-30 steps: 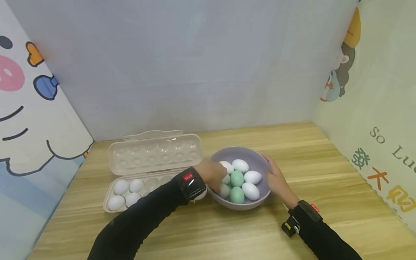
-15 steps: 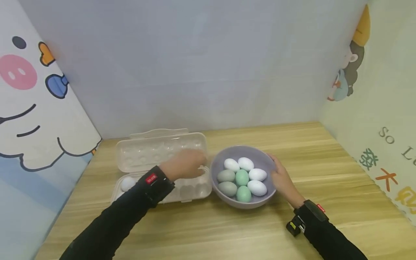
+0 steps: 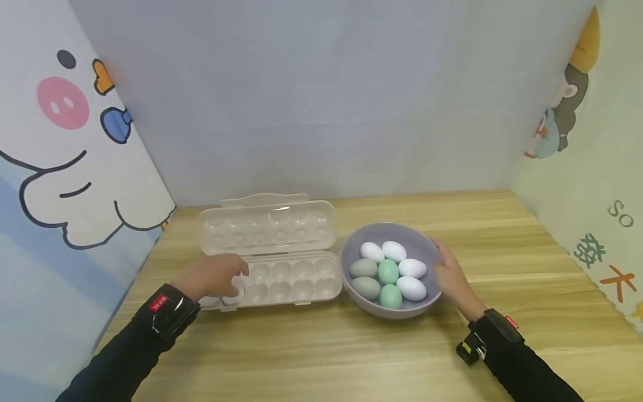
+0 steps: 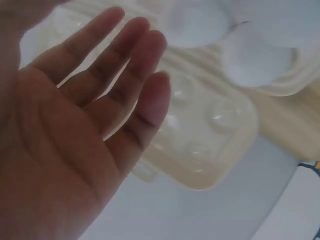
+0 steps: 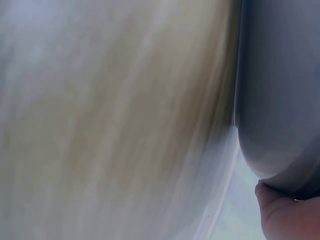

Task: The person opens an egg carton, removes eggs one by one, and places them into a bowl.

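Observation:
In the head view my left hand (image 3: 213,277) is over the left end of an egg carton (image 3: 326,285), its fingertips right at a white egg (image 3: 236,295). The left wrist view shows the fingers (image 4: 152,97) loosely extended and the palm bare, with white eggs (image 4: 255,57) beyond them. My right hand (image 3: 452,279) grips the right rim of a purple bowl (image 3: 384,228). In the bowl lie white eggs (image 3: 412,268), green eggs (image 3: 388,272) and grey eggs (image 3: 364,268). In the right wrist view the thumb (image 5: 290,217) presses against the bowl's side (image 5: 280,100).
The carton's clear lid (image 3: 268,226) stands open behind its base, with several bare cups on the right side. The wooden table (image 3: 311,352) meets a pale back wall (image 3: 351,139). Printed cloths (image 3: 65,167) flank the table.
My left hand has moved left from the bowl, across the carton, to the eggs at its left end. The right hand stays on the bowl's rim. The head view has turned slightly left.

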